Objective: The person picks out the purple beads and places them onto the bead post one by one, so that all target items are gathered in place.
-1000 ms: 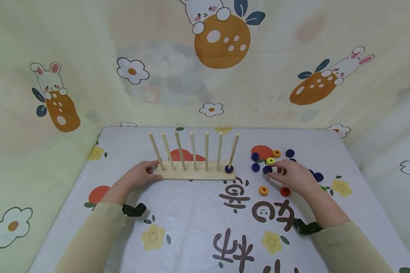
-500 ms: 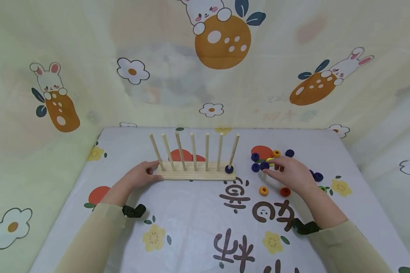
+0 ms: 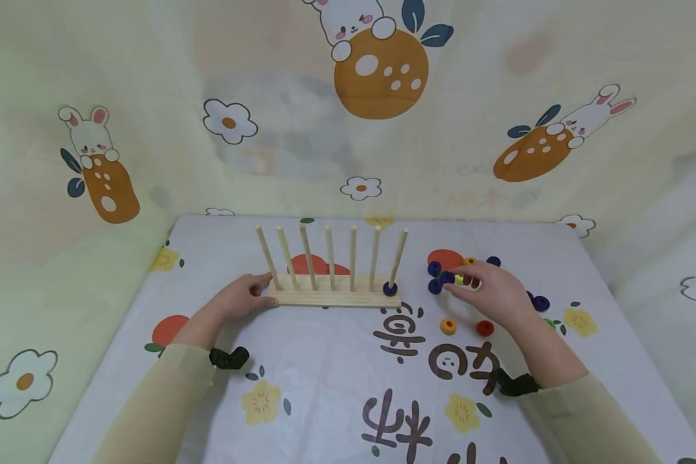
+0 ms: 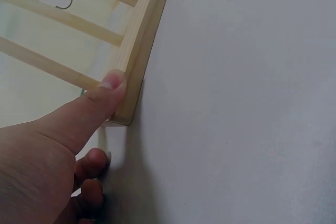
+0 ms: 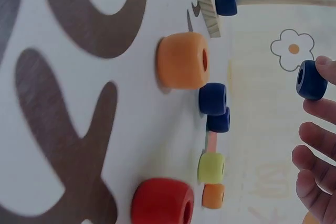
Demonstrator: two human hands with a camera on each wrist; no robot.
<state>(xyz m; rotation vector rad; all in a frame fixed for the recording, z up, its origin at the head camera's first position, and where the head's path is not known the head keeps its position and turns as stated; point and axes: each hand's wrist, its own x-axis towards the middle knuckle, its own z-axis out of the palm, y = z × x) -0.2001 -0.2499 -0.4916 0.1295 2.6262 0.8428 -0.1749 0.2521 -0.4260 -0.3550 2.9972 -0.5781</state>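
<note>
I am seeing the right hand (image 3: 493, 293) pinching a dark blue bead (image 5: 311, 81) between thumb and forefinger, the other fingers loosely curling beside them, and my right wrist feed is showing that bead raised off the tablecloth (image 3: 319, 361). The left hand (image 3: 240, 299) is gripping one end of a wooden peg rack (image 3: 333, 298), its thumb pressing the front edge and a finger reaching the back corner. The rack is stretching from those left fingers towards the right ones, its seven pegs standing up, and a threaded blue bead (image 3: 390, 289) is sitting at the foot of the peg farthest from the left fingers. Just left of the right fingertips, two loose blue beads (image 3: 434, 267) are lying. Behind the right fingers, a yellow bead (image 5: 211, 167) and a far orange bead (image 5: 213, 196) are lying near each other. On the near side of those fingers, a front orange bead (image 3: 448, 326) and a red bead (image 3: 485, 328) are resting, well apart.
</note>
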